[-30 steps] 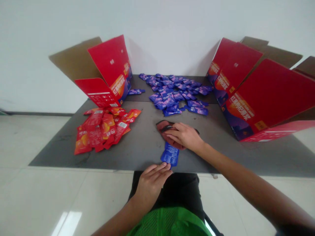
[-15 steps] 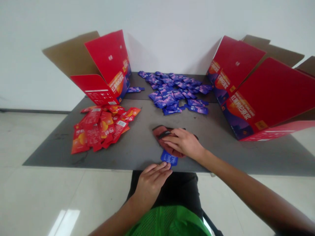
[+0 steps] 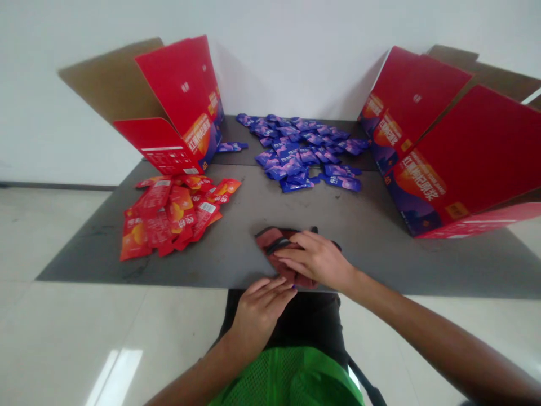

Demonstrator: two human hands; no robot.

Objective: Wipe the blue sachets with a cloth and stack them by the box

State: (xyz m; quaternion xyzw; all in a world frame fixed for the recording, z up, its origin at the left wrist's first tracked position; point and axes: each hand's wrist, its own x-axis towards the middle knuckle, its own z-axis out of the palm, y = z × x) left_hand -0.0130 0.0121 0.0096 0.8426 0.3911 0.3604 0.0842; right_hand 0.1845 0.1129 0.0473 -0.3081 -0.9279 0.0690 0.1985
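Observation:
My right hand (image 3: 318, 260) lies flat with fingers spread on a dark red cloth pouch (image 3: 270, 241) with a black strap, at the near edge of the grey table (image 3: 236, 254). My left hand (image 3: 258, 307) sits just below that edge, fingers stretched out together and touching the pouch's near side. Only a sliver of a blue packet (image 3: 292, 287) shows at its fingertips; the rest is hidden. A pile of red-orange packets (image 3: 173, 214) lies to the left, and a pile of blue-purple packets (image 3: 302, 149) lies at the back middle.
An open red carton (image 3: 177, 113) stands at the back left behind the red packets. Two open red cartons (image 3: 448, 152) lie on their sides at the right. A white wall is behind the table, pale floor tiles around it. My green shirt shows at the bottom.
The blue packet by my left fingertips has slid toward me under the pouch and my right hand until almost none shows. The pouch and right hand have come closer to the near edge.

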